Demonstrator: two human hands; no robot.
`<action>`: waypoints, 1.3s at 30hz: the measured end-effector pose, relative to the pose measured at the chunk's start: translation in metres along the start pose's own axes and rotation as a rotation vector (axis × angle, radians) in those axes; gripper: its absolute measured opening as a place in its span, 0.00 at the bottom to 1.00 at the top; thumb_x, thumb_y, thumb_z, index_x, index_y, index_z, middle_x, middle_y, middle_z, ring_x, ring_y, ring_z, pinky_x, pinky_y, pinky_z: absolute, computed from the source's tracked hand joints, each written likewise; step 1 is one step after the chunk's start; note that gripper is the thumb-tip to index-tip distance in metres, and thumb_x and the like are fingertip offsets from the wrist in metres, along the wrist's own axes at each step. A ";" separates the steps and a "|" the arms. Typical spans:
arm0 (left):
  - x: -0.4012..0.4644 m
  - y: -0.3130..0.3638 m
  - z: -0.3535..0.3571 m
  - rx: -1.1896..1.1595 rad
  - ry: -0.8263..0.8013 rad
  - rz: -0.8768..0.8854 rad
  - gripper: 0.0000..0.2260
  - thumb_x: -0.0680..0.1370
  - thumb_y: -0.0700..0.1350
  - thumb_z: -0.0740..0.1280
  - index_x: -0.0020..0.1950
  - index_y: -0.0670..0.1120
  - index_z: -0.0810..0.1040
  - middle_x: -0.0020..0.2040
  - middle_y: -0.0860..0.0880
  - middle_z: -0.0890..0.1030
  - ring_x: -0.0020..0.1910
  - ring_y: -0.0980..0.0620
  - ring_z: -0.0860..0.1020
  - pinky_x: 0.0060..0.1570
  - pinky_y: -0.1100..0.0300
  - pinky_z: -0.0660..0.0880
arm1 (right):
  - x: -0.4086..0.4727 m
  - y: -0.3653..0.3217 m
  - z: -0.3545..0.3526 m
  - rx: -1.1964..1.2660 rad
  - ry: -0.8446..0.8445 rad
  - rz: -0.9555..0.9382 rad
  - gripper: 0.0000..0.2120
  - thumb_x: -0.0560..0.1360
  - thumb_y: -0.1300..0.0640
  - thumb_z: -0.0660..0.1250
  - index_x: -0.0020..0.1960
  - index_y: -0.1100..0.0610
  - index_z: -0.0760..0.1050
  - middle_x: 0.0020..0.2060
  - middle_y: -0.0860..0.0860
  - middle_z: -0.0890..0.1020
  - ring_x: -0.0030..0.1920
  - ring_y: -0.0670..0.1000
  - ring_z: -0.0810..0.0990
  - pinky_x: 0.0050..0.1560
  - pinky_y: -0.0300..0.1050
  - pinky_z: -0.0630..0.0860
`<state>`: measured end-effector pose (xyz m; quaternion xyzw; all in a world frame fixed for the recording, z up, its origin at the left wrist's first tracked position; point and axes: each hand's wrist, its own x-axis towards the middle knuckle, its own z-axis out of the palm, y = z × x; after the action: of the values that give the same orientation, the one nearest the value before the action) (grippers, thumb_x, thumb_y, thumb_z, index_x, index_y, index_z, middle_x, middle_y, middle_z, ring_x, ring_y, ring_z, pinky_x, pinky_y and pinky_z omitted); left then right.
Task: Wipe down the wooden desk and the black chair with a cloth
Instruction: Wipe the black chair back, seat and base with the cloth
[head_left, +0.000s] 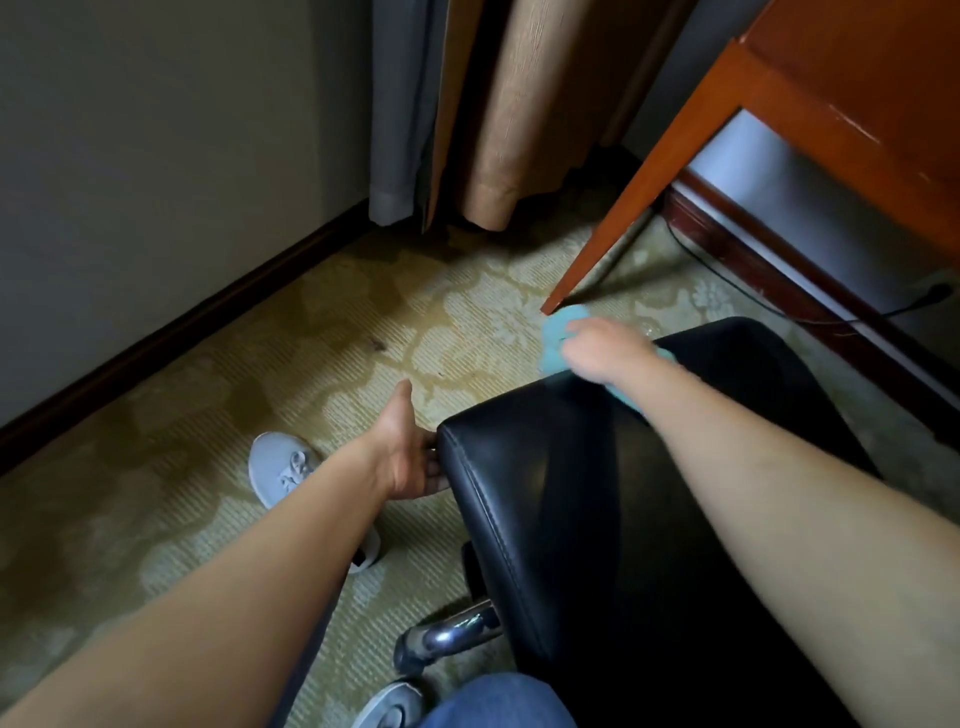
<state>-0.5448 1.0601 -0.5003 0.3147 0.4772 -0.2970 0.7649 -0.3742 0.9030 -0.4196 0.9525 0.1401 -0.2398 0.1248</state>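
Right hand (602, 348) clamps cloth (558, 332) on black chair (597, 493) far edge; left hand (410, 452), fingers curled, steadies near corner; advise overlapping strokes.

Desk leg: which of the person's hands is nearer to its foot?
Right. The right hand, holding the cloth, is just beside the desk leg; the left hand grips the chair edge farther away.

The right hand (597, 351), blurred, pressed a blue cloth (558, 332) on the far edge of the black chair (597, 493). The left hand (410, 447) gripped its left edge, fingers (434, 462) underneath. The bench (852, 93) stood just beyond on carpet (260, 389).
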 end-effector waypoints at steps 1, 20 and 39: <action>0.000 0.001 -0.001 0.000 -0.005 -0.012 0.51 0.74 0.78 0.43 0.68 0.35 0.74 0.53 0.40 0.85 0.46 0.43 0.83 0.37 0.55 0.77 | -0.009 -0.024 0.004 0.002 -0.045 -0.072 0.23 0.78 0.53 0.55 0.71 0.52 0.72 0.71 0.56 0.74 0.68 0.60 0.73 0.67 0.54 0.70; -0.038 -0.011 0.010 0.436 0.034 0.219 0.32 0.82 0.68 0.49 0.65 0.45 0.79 0.57 0.48 0.82 0.56 0.49 0.78 0.58 0.52 0.73 | -0.083 0.009 0.048 0.223 0.417 -0.013 0.19 0.76 0.59 0.60 0.66 0.48 0.72 0.62 0.54 0.69 0.62 0.61 0.69 0.64 0.56 0.65; -0.218 -0.160 0.075 1.395 0.182 0.639 0.28 0.86 0.60 0.49 0.80 0.43 0.63 0.79 0.40 0.64 0.78 0.41 0.61 0.76 0.49 0.57 | -0.371 0.063 0.211 0.615 0.401 0.164 0.18 0.76 0.61 0.64 0.61 0.45 0.69 0.65 0.51 0.69 0.66 0.57 0.68 0.68 0.56 0.67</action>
<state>-0.7050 0.9369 -0.3059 0.8694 0.1267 -0.2670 0.3961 -0.7564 0.7031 -0.4068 0.9816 0.0064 -0.0684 -0.1784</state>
